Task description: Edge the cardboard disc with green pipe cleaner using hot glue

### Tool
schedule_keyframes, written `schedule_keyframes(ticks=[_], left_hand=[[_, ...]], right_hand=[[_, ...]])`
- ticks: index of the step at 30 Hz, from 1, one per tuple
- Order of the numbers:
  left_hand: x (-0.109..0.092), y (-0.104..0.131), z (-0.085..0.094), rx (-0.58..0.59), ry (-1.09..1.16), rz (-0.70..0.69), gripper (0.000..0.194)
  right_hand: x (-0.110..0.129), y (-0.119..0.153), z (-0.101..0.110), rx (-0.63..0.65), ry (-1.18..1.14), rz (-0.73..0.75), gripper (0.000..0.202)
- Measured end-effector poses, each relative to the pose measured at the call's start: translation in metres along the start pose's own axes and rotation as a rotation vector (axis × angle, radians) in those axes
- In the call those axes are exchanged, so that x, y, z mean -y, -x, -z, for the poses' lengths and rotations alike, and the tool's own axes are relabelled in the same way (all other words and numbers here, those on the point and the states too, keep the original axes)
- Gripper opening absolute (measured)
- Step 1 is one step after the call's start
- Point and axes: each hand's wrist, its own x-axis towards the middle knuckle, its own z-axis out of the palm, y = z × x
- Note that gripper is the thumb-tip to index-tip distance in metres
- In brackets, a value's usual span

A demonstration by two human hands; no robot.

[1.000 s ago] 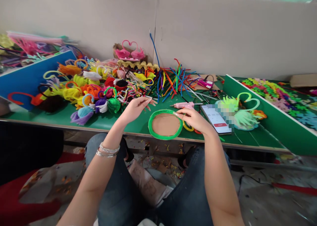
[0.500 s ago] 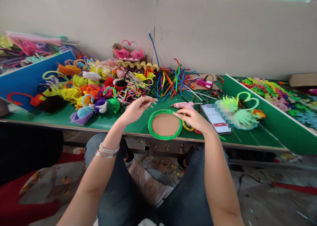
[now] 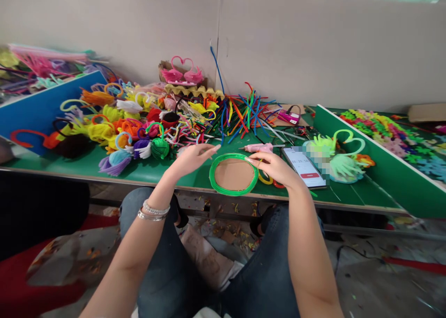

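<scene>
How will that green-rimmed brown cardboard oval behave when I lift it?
The green-rimmed brown cardboard oval is probably light, being mostly cardboard, and likely fairly stiff, as it shows no sag with the right hand at its edge.

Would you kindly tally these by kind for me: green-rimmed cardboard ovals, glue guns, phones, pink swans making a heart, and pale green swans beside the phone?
Green-rimmed oval: 1
Glue gun: 1
Phone: 1
Pink swans: 2
Pale green swans: 2
Total: 7

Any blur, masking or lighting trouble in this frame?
Head view: pixelation hides part of the white-screened phone; the long pink fuzzy stems at far left look smeared; the green-rimmed oval cardboard piece is fairly clear; lighting is soft, without strong glare.
</scene>
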Motion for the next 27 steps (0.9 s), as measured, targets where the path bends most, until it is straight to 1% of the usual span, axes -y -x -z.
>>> schedule_keyframes(ticks=[2,3,4,6,8,10,12,19,27], left_hand=[[-0.0023,0.0007,0.0001,0.136,-0.029,-0.021,0.043],[-0.0033,0.0011,0.0004,0.185,-0.034,-0.032,0.041],[-0.004,0.0016,0.0009,0.22,-0.029,-0.037,0.04],[-0.0045,0.0023,0.0018,0.249,-0.005,-0.023,0.041],[-0.0038,0.0024,0.0021,0.244,0.004,0.001,0.044],[-0.003,0.0022,0.0021,0.232,-0.003,0.01,0.043],[-0.0025,0.002,0.002,0.221,-0.008,0.002,0.04],[-0.003,0.0024,0.0033,0.227,0.005,0.0,0.038],[-0.0019,0.0018,0.0016,0.194,-0.046,-0.011,0.034]], right_hand=[[0.0,0.0001,0.0012,0.005,-0.026,-0.006,0.039],[-0.0002,-0.0001,0.0018,0.008,-0.036,-0.002,0.039],[-0.0007,-0.0003,0.0023,0.011,-0.045,0.005,0.039],[-0.0017,-0.0009,0.0029,0.012,-0.057,0.024,0.039],[-0.0026,-0.0015,0.0029,0.008,-0.06,0.034,0.039],[-0.003,-0.0017,0.0026,0.006,-0.056,0.034,0.04],[-0.0029,-0.0015,0.0023,0.011,-0.052,0.028,0.04],[-0.0003,0.0002,0.0023,0.027,-0.042,0.015,0.041],[-0.0024,-0.0007,0.0018,0.034,-0.015,-0.002,0.039]])
